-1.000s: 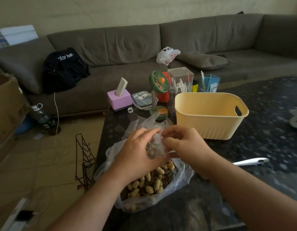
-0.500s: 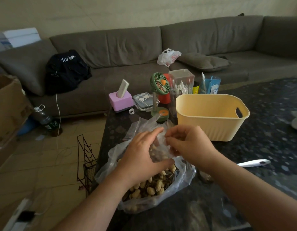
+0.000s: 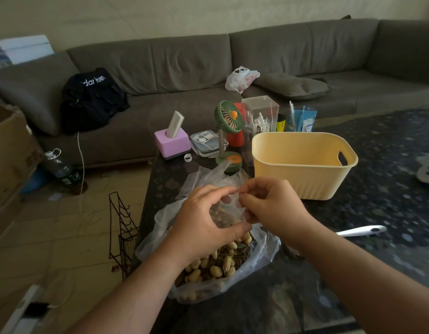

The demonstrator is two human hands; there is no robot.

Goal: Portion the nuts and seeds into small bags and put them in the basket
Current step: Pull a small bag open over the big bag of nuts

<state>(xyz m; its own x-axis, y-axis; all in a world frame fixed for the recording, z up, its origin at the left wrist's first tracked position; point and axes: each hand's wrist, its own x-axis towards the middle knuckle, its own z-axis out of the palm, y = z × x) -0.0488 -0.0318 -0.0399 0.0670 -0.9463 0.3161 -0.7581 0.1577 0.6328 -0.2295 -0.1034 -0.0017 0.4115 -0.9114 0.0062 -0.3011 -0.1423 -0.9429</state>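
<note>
A long grey-brown sofa [image 3: 208,68] runs across the far side of the room, with a black bag [image 3: 93,97] on its left seat and a white plastic bag [image 3: 241,78] near the middle. In front of it a dark patterned surface [image 3: 377,213] stretches from the centre to the right. On this surface, to the right of centre, stands a pale yellow basket [image 3: 302,174], upright, with a handle slot in its right wall. Near the left edge of the surface lies a large clear bag [image 3: 257,256], open at the top and holding peanuts in the shell [image 3: 216,268] mixed with striped seeds.

Two bare forearms reach in from the near edge and meet above the large bag. The left hand [image 3: 204,218] curls its fingers and thumb round a small clear bag [image 3: 229,213] with nuts inside, cupping it from the left and below. The right hand [image 3: 273,206], wrist bent inward, pinches the top edge of the same small bag between thumb and fingertips. The small bag is held just left of the basket, not inside it.

Farther back stand a green desk fan [image 3: 229,116] and a pink box [image 3: 172,143]. A white utensil [image 3: 363,230] lies to the right of the right forearm.
</note>
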